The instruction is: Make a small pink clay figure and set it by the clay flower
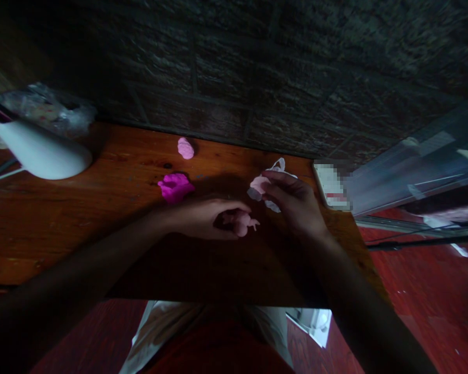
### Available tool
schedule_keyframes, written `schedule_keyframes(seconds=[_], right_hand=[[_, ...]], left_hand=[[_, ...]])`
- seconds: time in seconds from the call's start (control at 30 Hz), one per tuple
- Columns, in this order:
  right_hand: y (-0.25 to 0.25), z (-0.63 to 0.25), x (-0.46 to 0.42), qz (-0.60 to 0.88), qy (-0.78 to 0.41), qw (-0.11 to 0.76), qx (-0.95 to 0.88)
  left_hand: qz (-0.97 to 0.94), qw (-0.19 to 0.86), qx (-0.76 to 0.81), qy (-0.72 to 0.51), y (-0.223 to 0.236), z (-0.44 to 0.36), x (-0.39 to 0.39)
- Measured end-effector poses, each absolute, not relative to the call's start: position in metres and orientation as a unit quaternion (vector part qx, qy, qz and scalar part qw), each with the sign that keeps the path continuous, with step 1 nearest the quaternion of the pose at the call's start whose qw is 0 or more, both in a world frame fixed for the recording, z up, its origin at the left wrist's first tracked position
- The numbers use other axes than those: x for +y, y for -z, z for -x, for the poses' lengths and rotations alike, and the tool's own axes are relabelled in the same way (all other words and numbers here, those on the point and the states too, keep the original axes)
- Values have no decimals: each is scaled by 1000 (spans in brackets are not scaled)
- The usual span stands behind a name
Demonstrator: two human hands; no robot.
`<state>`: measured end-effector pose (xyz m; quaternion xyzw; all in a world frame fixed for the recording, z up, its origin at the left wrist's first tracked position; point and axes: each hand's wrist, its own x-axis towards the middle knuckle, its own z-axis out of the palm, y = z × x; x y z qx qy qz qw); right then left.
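Observation:
My left hand (197, 217) is closed round a small pink clay figure (241, 223), a rounded body with a thin forked piece sticking out to the right. Thumb and fingers of my right hand (298, 202) pinch a flat, pale pink piece of clay (259, 184). Beneath and behind that hand lies a crumpled whitish wrapper (278, 165), partly hidden. A bright magenta lump of clay (175, 187) rests on the table beyond my left forearm. Farther back, a light pink lump (185, 148) sits near the wall.
A white, smooth rounded object (50, 150) stands at the left, with a clear plastic bag (62, 111) behind it. A pale rectangular item (331, 184), blurred out, lies by the right edge of the wooden table (132, 156). A dark stone wall (226, 67) closes off the back.

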<state>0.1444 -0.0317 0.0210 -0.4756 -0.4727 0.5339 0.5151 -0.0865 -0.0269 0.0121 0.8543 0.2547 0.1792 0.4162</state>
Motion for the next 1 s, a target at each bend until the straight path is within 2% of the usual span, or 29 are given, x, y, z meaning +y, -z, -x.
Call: schedule_keyframes(seconds=[0.23, 0.43, 1.0], right_hand=[[-22, -144, -34, 440, -525, 490, -539], [-28, -141, -40, 423, -493, 502, -571], [-25, -141, -39, 459, -490, 496, -551]], left_hand=[[-702, 625, 200, -275, -13, 83, -27], [-619, 696, 199, -305, -11, 80, -25], [-639, 639, 259, -342, -4, 71, -28]])
